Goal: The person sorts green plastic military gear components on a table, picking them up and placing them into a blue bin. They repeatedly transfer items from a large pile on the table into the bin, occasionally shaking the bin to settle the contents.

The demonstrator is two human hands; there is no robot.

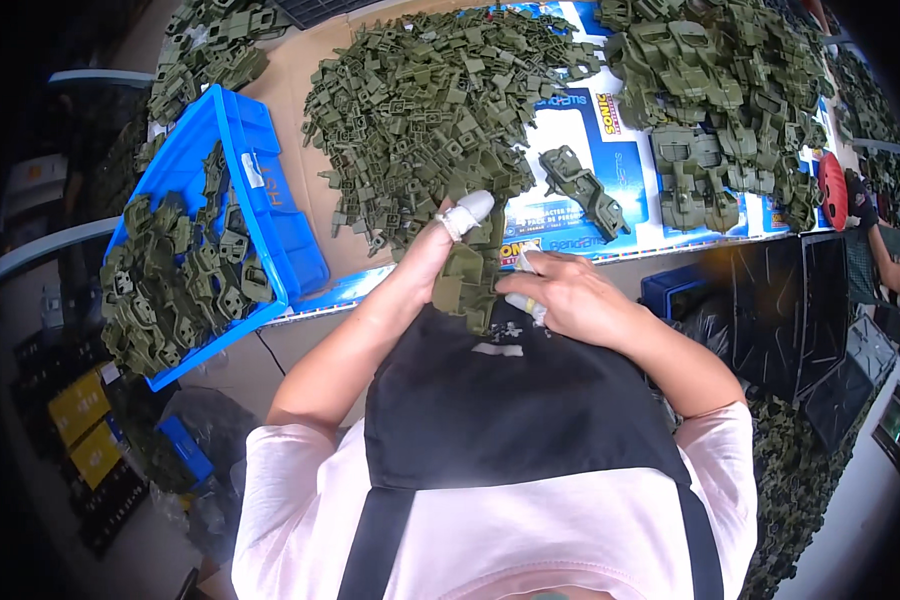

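While the left hand (434,248) has fingers clamped on the green part (467,283), its long axis running away from the apron (505,420), the right hand (574,300) sits at the part's right edge, grip unclear.

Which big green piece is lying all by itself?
The long green piece just beyond the right hand, on the blue-and-white printed surface; the others are bunched together or held.
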